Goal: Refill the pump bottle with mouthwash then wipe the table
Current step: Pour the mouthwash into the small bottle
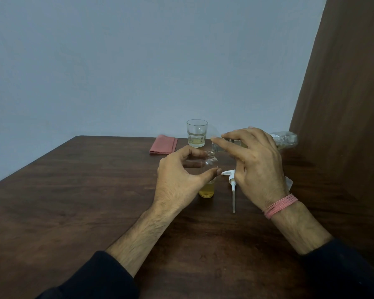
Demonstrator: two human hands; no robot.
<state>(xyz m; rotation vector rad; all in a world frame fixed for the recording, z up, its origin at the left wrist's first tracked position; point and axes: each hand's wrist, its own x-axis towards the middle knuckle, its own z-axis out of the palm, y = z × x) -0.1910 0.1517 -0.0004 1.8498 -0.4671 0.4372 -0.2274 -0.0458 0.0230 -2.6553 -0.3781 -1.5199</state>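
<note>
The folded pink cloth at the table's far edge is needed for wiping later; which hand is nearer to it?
Left. The left hand steadies the small clear bottle just in front of the folded pink cloth; the right hand tilts a clear bottle farther right.

A small clear pump bottle (208, 186) stood upright and uncapped, yellow liquid low inside. Its white pump (231, 182) lay beside it. A clear mouthwash bottle (283, 140) tilted over its neck. A folded pink cloth (163, 144) lay behind

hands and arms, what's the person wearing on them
Both arms have dark, near-black long sleeves pushed up toward the elbows, forearms bare. The right hand has a pink thread band wound many times round the wrist. The left hand shows no band, ring or watch.
</note>
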